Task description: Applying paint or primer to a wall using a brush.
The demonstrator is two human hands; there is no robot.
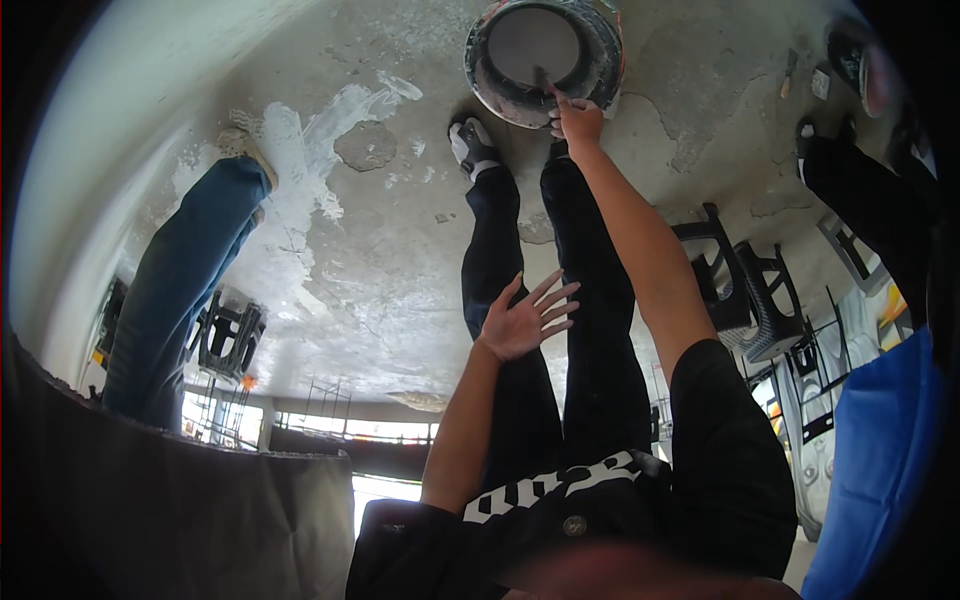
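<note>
My right hand reaches out over the near rim of a round bucket. Its fingers are closed, and a small dark tip shows just ahead of them against the grey, smooth-looking contents. The hand hides most of whatever it grips, so its kind cannot be made out. Dark smears coat the bucket's inner wall. Nearer my body, my left hand hangs in front of my legs, palm showing and fingers spread, with nothing in it.
My shoe stands close to the bucket on a stained concrete floor with white smears. Someone in blue jeans is at the left. Another person's dark-trousered legs are at the right, near dark plastic stools and blue cloth.
</note>
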